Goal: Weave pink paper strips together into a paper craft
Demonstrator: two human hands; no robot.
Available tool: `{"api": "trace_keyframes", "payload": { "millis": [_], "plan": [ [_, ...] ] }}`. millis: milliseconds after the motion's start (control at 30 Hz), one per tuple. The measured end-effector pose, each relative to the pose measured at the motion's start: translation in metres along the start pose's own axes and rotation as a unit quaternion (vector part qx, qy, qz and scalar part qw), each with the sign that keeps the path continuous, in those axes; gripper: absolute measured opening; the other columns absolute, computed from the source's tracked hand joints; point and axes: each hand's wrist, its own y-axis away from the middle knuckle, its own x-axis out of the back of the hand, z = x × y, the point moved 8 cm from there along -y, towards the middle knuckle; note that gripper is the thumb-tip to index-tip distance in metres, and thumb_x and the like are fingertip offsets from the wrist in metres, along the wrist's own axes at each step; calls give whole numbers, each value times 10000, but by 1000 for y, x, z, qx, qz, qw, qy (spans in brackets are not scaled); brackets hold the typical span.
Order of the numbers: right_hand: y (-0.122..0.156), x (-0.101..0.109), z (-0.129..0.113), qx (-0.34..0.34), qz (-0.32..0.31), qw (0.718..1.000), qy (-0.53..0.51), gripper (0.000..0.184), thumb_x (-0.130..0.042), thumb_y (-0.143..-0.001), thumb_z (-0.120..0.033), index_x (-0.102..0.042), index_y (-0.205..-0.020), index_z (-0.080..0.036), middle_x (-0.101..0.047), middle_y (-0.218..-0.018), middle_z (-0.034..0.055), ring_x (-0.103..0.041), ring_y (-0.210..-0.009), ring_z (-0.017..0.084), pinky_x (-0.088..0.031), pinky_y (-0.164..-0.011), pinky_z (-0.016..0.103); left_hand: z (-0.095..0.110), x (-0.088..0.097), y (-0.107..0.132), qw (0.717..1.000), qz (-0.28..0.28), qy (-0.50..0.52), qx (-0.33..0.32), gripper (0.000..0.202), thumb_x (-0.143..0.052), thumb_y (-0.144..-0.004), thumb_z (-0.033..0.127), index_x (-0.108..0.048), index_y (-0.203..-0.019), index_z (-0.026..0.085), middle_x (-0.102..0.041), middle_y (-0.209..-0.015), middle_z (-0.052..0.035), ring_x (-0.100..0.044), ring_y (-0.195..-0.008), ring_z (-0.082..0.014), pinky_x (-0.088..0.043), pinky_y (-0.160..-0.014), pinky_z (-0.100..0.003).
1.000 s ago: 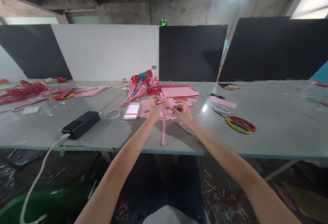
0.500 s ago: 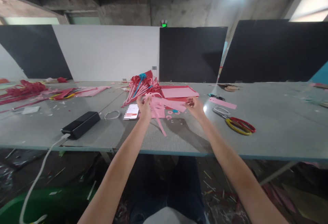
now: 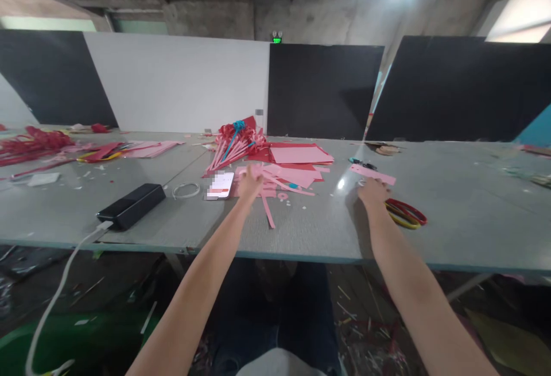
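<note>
The right hand (image 3: 373,190), which half a second ago pinches the end of a pink paper piece well left of the red-and-yellow-handled scissors (image 3: 410,206), is now off that piece and down over the front part of the scissors, covering it from view. The left hand (image 3: 251,183), a second ago close beside the right one, is now farther left of the scissors, the two well apart. A thin pink paper strip (image 3: 297,190) now stretches rightward, pointing towards the scissors.

The right hand (image 3: 374,190) partly hides red-and-yellow-handled metal scissors (image 3: 408,206); pixelation partly obscures the white-screened phone (image 3: 224,181); the left edge crops a green container (image 3: 99,338).
</note>
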Motion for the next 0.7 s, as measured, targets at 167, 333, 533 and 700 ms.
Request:
{"api": "trace_keyframes", "payload": {
  "millis": [167, 333, 533, 700],
  "plan": [
    [1, -6, 19, -50, -35, 998, -5, 307, -502, -781, -205, -694, -1001, -109, -625, -1126, 242, -540, -1097, 390, -368, -869, 551, 13, 4, 18, 987, -25, -161, -6, 752, -742, -631, 326, -460, -1326, 274, -364, -1401, -192, -291, -1301, -450, -333, -953, -556],
    [5, 21, -6, 6, 57, 994, -87, 367, -406, -835, -206, -655, -1097, -144, -661, -1065, 184, -588, -1033, 327, -411, -835, 474, 28, 10, 20, 988, -15, -150, -33, 911, -814, -540, 314, -415, -1358, 285, -223, -1496, -175, -87, -1372, -468, -238, -1001, -611],
    [29, 41, -71, 182, 78, 924, -327, 395, -424, -857, -353, -598, -1108, -102, -706, -817, 125, -660, -715, 214, -474, -718, 328, 34, 14, 23, 988, -50, -140, -45, 960, -795, -558, 246, -339, -1402, 214, -489, -1304, -244, -381, -1256, -458, -343, -946, -554],
    [64, 34, -115, 285, 22, 903, -322, 326, -493, -843, -414, -628, -1039, -192, -717, -797, 89, -666, -728, 237, -471, -671, 335, 33, 12, 29, 930, -139, -336, -61, 696, -606, -768, 355, -370, -1394, 161, -576, -1209, -243, -511, -1163, -409, -391, -921, -497]
  ]
}}
